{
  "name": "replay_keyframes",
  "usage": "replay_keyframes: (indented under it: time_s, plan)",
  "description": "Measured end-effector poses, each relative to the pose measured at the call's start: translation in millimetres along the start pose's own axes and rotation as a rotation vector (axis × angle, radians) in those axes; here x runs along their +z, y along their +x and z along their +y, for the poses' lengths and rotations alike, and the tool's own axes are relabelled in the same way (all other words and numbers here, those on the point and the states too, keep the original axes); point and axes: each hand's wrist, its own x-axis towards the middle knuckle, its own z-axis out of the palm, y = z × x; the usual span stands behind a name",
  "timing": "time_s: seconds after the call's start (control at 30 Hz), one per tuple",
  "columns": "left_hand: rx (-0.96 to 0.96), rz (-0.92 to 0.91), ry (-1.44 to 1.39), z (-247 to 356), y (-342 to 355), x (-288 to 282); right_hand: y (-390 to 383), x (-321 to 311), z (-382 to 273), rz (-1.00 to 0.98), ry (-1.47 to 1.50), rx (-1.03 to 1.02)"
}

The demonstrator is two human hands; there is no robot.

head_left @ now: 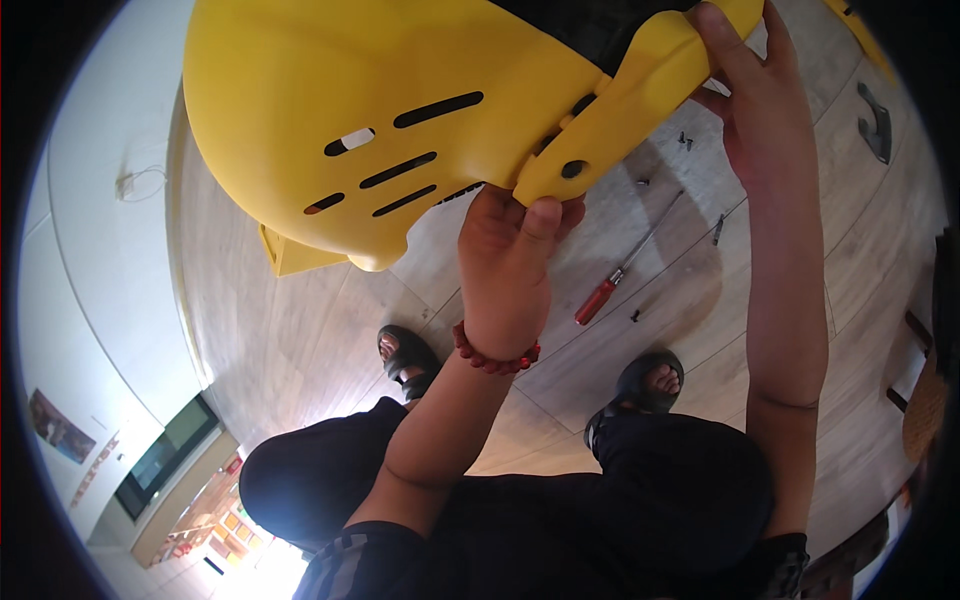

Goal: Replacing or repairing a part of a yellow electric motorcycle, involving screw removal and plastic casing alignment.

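A large yellow slotted plastic shell (275,100) fills the upper middle, with a long yellow strip piece (645,85) along its right side. My left hand (505,265), wearing a red bead bracelet, grips the strip's lower end. My right hand (750,110) is closed on its upper end. Beneath, a red-handled screwdriver (600,298) lies on the floor (540,420) among several small dark screws (685,141) and a longer dark fastener (718,230).
A curved black part (875,130) lies at the right, below another yellow piece (855,25). A white wall (95,230) runs along the left. My sandaled feet (655,380) are below me. A brown woven seat (920,410) stands at the right edge.
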Motion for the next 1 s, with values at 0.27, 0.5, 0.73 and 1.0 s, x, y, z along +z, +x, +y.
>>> replay_keyframes:
  time_s: [0.27, 0.5, 0.73, 1.0]
  plan:
    - [0.043, -0.07, 0.065, 0, 1, 2, 59, -25, 8, -0.137, 0.269, 0.232]
    - [-0.023, -0.021, 0.059, 6, 1, 0, 56, -28, -1, -0.163, 0.139, 0.06]
    - [0.017, -0.029, 0.083, 8, 5, -4, 36, -15, -17, -0.067, 0.139, 0.031]
    - [0.01, 0.034, 0.119, 6, 6, -2, 31, -16, 6, -0.05, 0.177, -0.062]
